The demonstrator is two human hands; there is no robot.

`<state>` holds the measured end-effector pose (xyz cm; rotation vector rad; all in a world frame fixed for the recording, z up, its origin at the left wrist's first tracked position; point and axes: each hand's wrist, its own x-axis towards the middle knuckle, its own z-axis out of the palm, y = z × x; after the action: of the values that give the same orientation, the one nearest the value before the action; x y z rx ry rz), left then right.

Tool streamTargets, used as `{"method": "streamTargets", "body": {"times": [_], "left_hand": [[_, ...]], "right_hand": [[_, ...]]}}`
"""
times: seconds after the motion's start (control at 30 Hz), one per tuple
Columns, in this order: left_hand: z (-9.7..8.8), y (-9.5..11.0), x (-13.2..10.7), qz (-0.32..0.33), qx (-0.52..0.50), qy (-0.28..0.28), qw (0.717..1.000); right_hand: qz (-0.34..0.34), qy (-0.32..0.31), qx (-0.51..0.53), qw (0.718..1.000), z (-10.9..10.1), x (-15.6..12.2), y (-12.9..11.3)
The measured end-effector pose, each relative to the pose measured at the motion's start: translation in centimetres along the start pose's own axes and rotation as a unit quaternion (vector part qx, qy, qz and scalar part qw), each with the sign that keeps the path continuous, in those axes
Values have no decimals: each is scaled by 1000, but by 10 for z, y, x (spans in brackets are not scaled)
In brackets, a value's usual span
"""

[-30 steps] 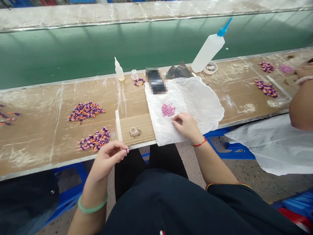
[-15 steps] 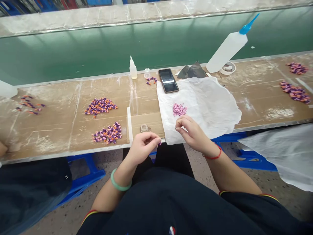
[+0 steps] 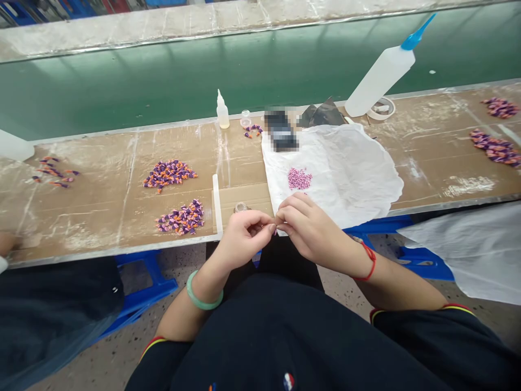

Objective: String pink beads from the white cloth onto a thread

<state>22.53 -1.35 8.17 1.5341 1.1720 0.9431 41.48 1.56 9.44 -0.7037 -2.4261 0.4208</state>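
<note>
My left hand (image 3: pixel 244 238) and my right hand (image 3: pixel 304 224) meet fingertip to fingertip just in front of the bench edge, both pinched shut on something too small to make out. Right behind them a small heap of pink beads (image 3: pixel 299 178) lies on a crumpled white sheet (image 3: pixel 350 168). Two heaps of purple and orange pieces (image 3: pixel 169 172) (image 3: pixel 182 217) lie on the brown bench to the left. A small clear jar (image 3: pixel 241 207) stands by my left hand.
A small glue bottle (image 3: pixel 222 111), a blurred phone (image 3: pixel 280 131) and a large squeeze bottle with a blue nozzle (image 3: pixel 380 70) stand at the back. More purple pieces (image 3: pixel 494 146) lie far right. A green belt (image 3: pixel 163 81) runs behind. A person's dark clothing (image 3: pixel 49 309) is at left.
My right hand left the white sheet and came down toward me. My left hand moved right to meet it, so the fingertips now touch. The view shifted left.
</note>
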Motion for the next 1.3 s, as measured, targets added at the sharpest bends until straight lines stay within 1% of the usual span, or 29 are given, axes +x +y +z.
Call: {"method": "streamTargets", "body": {"times": [0.23,0.33,0.53,0.67,0.73,0.8,0.87,0.93,1.0,1.13,1.23,1.3], "left_hand": [[5,-2,-1,30,9,50,998],[5,0,-2,35,10,59,998],[-2,5,-3,-20,-53,6,998],[-3,3,-4,-42,-64,-1,997],[-1,2,-5,-45,-63,6,997],[0,2,-7,-30,-48,29,998],[1,4,-8,2,-8,62,998],[1,7,-11,49,46,88,994],[0,9,-12,97,97,99,986],[-1,10,-14,163,144,104,970],[-1,9,-14,179,154,107,966],[-1,9,-13,178,149,107,967]], "right_hand": [[19,21,-6,1000,0,-1,-5],[2,27,-32,999,0,0,-7],[-67,28,-67,995,1,3,-3],[-97,19,-110,989,2,0,-1],[-103,25,-99,989,3,0,-1],[-82,44,-46,995,2,1,-3],[-24,64,37,997,1,2,-6],[43,65,119,990,-1,4,-8],[87,48,177,979,-3,5,-10],[120,27,214,969,-3,7,-12],[130,30,217,967,0,8,-12],[130,30,225,965,2,8,-12]]}}
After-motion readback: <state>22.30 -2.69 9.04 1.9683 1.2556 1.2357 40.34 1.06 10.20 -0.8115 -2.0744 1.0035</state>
